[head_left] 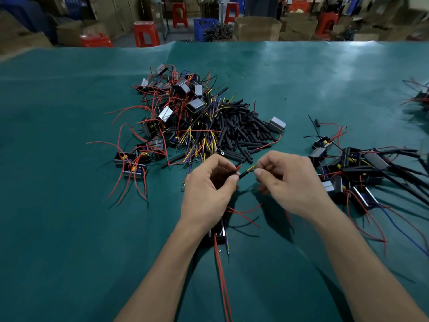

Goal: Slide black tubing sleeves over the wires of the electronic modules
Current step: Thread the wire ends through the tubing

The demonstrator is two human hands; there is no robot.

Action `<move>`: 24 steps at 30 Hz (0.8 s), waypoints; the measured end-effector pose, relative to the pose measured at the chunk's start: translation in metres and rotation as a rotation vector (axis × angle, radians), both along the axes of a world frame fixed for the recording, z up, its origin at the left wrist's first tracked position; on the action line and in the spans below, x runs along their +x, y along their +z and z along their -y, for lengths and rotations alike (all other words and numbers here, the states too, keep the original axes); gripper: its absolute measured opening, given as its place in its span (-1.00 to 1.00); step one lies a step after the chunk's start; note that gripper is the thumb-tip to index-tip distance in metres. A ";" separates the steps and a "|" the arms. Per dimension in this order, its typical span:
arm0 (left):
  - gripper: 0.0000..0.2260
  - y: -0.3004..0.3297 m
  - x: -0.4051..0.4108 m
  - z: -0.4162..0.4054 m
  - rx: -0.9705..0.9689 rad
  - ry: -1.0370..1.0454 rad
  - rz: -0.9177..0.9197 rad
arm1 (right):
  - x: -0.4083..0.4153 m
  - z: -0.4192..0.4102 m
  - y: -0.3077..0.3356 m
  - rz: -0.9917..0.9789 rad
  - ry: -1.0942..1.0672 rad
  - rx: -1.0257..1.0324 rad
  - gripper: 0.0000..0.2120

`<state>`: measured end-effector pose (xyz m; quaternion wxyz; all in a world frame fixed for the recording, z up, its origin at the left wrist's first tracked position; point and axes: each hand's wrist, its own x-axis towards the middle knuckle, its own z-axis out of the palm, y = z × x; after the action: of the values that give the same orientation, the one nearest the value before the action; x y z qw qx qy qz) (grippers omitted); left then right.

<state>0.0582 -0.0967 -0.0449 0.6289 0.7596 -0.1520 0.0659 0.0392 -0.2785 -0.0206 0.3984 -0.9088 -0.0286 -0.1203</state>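
My left hand (209, 184) pinches a short black tubing sleeve (243, 175) together with a red wire tip (237, 168). My right hand (285, 180) pinches a yellow wire (251, 168) whose end meets the sleeve's open end. Both hands hover just above the green table mat (69, 228). Below my left wrist lies a black module (217, 235), partly hidden, with red wires (222, 275) trailing toward me. A heap of loose black sleeves (243, 129) lies just beyond my hands.
A pile of modules with red, yellow and blue wires (176, 112) spreads at centre left. Sleeved modules (352, 173) lie grouped at the right. More modules (420, 96) sit at the far right edge. Red stools (146, 33) and cardboard boxes (257, 27) stand beyond the table.
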 end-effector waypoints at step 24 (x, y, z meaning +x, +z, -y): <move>-0.84 0.001 -0.001 -0.001 -0.026 -0.028 0.014 | 0.000 -0.010 0.011 -0.418 -0.075 0.930 -0.81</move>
<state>0.0576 -0.0958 -0.0435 0.6385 0.7487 -0.1662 0.0646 0.0397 -0.2686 -0.0092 0.7532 -0.6406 0.1410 0.0497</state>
